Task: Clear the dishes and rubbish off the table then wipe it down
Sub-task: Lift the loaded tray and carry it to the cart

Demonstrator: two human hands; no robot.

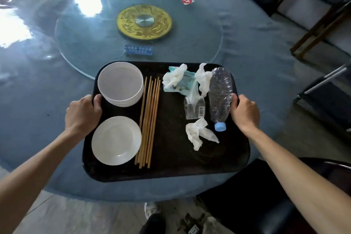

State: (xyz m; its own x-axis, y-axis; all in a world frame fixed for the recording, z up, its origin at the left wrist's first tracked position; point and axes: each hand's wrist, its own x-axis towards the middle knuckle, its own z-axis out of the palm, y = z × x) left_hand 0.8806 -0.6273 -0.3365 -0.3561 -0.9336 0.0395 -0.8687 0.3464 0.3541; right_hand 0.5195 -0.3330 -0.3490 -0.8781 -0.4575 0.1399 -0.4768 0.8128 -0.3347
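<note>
Gripping black tray by both side rims, left hand and right hand fingers clamped on edges

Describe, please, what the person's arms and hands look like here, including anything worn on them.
Both forearms are bare as far as the picture shows, with no sleeves in view. The left hand and right hand carry no gloves, and no watch, bracelet or ring shows on the wrists or fingers.
</note>
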